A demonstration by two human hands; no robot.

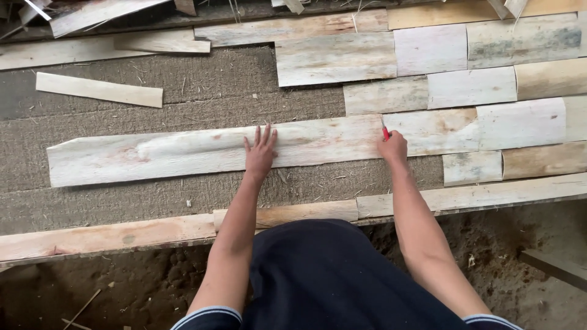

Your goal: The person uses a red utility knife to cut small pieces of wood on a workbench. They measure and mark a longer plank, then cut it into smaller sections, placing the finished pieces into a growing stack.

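Fingers (265, 135) of left hand (260, 156) spread, flat on long pale veneer strip (183, 156), palm down near strip's middle. Right hand (393, 148) fisted round red-handled cutter (384, 131), tip touching same strip (blade itself too small to make out). Strip lying crosswise on coarse brown mat (153, 85), right end meeting laid patchwork of veneer pieces (471, 85). Loose short strip (99, 89) well apart, upper left. Plank edging (110, 235) along near side; bare earth (122, 287) below.
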